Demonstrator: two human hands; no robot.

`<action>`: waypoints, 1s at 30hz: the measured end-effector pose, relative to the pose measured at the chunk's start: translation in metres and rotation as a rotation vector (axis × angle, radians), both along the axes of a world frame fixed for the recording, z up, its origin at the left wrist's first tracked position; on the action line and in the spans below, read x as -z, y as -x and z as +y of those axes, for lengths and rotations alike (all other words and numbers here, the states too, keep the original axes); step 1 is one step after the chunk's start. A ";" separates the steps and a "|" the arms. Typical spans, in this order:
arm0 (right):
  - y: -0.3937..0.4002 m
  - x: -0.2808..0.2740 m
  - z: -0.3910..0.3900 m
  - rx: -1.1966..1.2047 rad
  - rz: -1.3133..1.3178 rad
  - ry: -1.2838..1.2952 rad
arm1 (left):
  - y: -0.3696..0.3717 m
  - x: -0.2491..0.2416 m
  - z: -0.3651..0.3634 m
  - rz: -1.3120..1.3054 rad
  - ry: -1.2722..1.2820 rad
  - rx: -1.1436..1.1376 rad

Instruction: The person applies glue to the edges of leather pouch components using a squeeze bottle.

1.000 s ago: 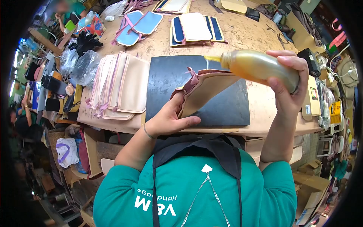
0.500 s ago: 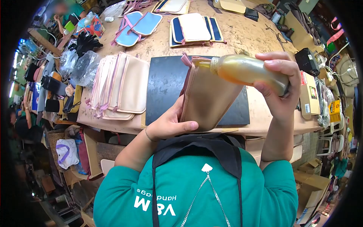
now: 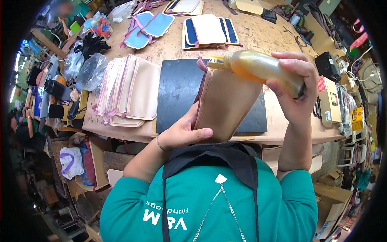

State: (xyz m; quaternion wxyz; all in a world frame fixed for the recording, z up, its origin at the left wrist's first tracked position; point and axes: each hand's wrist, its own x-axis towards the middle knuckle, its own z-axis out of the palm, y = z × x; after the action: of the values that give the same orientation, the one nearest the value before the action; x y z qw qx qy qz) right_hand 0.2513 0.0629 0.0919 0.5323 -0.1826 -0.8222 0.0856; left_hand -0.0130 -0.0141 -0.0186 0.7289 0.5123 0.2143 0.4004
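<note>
A tan leather pouch piece [image 3: 227, 103] with a stitched edge and mauve zipper tape [image 3: 202, 64] at its top left corner is held upright and tilted in my left hand [image 3: 183, 131], thumb across the front and fingers hidden behind. My right hand [image 3: 300, 80] is wrapped around a translucent squeeze bottle [image 3: 258, 68] of amber liquid. The bottle lies nearly sideways, and its yellow nozzle [image 3: 217, 58] points left, right at the pouch piece's top edge. Beneath them is a black mat [image 3: 175, 90] on the worktable.
Left of the mat lies a fanned stack of beige pieces [image 3: 141, 88]. Farther back are blue pieces [image 3: 158, 26] and a cream-and-navy pile [image 3: 211, 30]. Thread spools [image 3: 302, 30] and a cardboard box [image 3: 329, 99] stand at the right. Another person [image 3: 76, 14] is at the far left.
The bottle has tipped a little more, its neck rising slightly and its nozzle shifting right along the pouch piece's top edge. The left hand keeps its hold, with the piece slightly further right.
</note>
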 end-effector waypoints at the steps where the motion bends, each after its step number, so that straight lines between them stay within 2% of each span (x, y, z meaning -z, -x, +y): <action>1: 0.000 0.001 0.000 0.011 0.021 0.001 | 0.000 0.001 0.000 -0.009 0.008 0.002; 10: -0.009 0.005 0.000 -0.059 0.017 0.131 | -0.001 0.003 -0.001 -0.059 0.082 0.011; 16: -0.006 0.007 0.003 0.054 0.065 0.059 | -0.002 0.001 -0.001 -0.059 0.076 0.021; 19: -0.007 0.004 0.001 -0.047 0.123 0.248 | -0.002 0.002 -0.002 -0.070 0.073 0.021; 22: -0.006 0.002 -0.001 0.047 0.059 0.291 | -0.001 0.001 -0.002 -0.076 0.090 0.022; 25: -0.003 0.007 0.002 0.019 0.167 0.414 | -0.001 0.003 -0.002 -0.092 0.121 0.034; 30: -0.008 0.012 0.006 -0.034 0.176 0.462 | -0.004 -0.004 -0.003 -0.159 0.132 0.047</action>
State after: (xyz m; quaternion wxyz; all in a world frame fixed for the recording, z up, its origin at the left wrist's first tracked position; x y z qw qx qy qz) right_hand 0.2591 0.0690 0.0800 0.5444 -0.2774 -0.7342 0.2960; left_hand -0.0093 -0.0176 -0.0145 0.7851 0.4346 0.1697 0.4074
